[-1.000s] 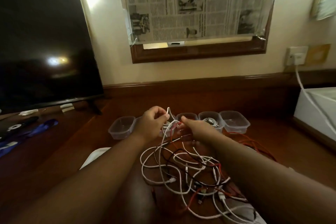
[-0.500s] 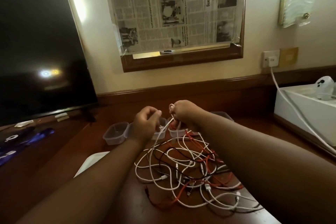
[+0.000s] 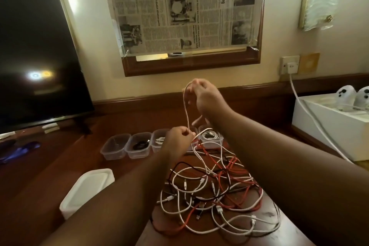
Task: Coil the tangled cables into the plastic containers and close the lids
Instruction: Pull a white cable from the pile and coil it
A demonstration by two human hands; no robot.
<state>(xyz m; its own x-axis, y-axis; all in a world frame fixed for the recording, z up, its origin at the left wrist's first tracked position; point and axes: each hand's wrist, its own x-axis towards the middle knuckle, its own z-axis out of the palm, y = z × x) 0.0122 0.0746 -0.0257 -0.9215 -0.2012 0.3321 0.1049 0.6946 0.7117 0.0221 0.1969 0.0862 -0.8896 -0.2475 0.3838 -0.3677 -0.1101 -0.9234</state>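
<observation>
Currently right hand (image 3: 205, 98) pinches thin white cable (image 3: 186, 110) loop up high; left hand (image 3: 179, 139) pinches it lower, above tangled red, white, black cable pile (image 3: 215, 191).

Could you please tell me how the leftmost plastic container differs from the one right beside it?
The leftmost container looks empty, while its neighbour holds a coiled black cable. The leftmost container sits slightly nearer the camera than its neighbour. Both are clear, rectangular, lidless and upright.
</observation>
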